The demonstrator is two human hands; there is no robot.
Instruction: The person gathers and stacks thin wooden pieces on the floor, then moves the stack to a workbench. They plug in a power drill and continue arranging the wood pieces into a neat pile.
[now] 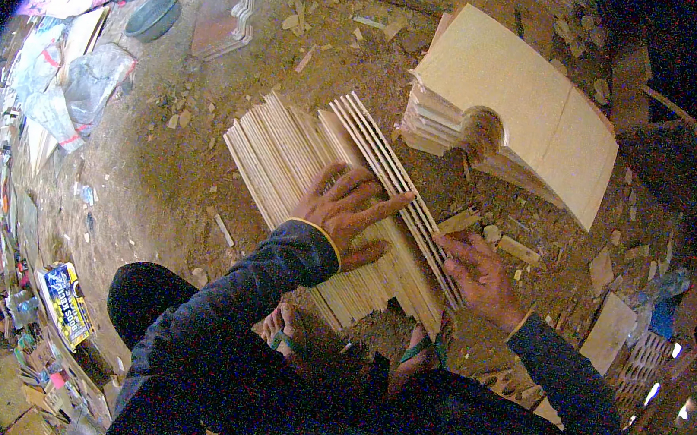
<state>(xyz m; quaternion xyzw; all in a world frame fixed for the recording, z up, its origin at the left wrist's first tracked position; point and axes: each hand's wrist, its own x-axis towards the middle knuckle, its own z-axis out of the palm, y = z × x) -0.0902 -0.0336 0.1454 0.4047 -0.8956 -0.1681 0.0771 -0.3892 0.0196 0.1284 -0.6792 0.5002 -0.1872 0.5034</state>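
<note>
A row of thin wooden boards (278, 157) stands on edge on the dirt ground in front of my feet, packed side by side. Along its right side, several outer boards (374, 153) rise a little apart, with dark gaps between them. My left hand (347, 213) lies across the top edges, its fingers spread, the index finger reaching to the outer boards. At the right face of those boards is my right hand (481, 273), with bent fingers gripping them near their close end. Part of the right fingertips is hidden against the wood.
A stack of larger pale panels (546, 94) with a round notch lies at the far right. Beyond to the left are a dark basin (153, 14) and a plastic bag (94, 91). Wood scraps (518, 251) litter the ground. A perforated crate (643, 367) stands at right.
</note>
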